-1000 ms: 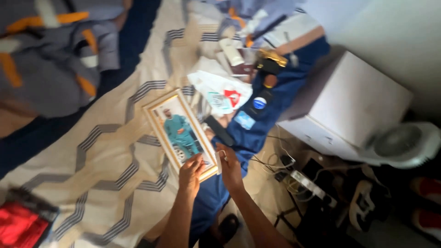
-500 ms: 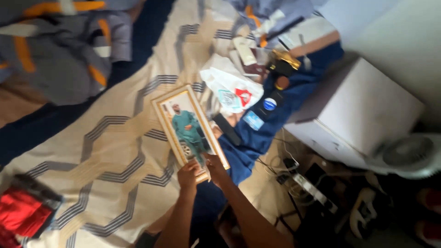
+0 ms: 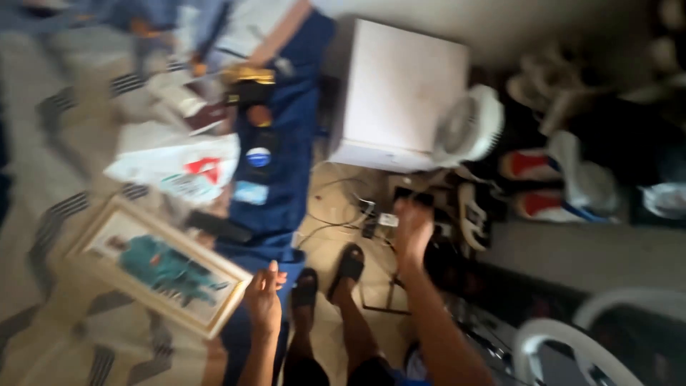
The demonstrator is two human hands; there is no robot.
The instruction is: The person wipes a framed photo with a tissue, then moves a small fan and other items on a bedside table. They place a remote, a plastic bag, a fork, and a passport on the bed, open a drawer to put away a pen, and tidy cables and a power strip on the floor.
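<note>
— What has changed at the bedside?

— The right hand [image 3: 412, 227] has let go of the framed photograph [image 3: 153, 266] and now reaches down toward the cables and power strip [image 3: 371, 218] on the floor; blur hides its fingers.

— And the frame?

— It lies on the patterned bedspread [image 3: 50, 214], the left hand [image 3: 263, 304] alone at its corner, fingers together, so the work appears to move floorward.

Framed picture [image 3: 153, 268] lying on the bed [image 3: 50, 214] at left, left hand [image 3: 263, 300] at its right corner, plastic bag [image 3: 179, 170] behind it, box [image 3: 401, 96] on the floor at right, fan [image 3: 468, 127] beside the box, right hand [image 3: 412, 227] over cables [image 3: 350, 214] before the box
</note>
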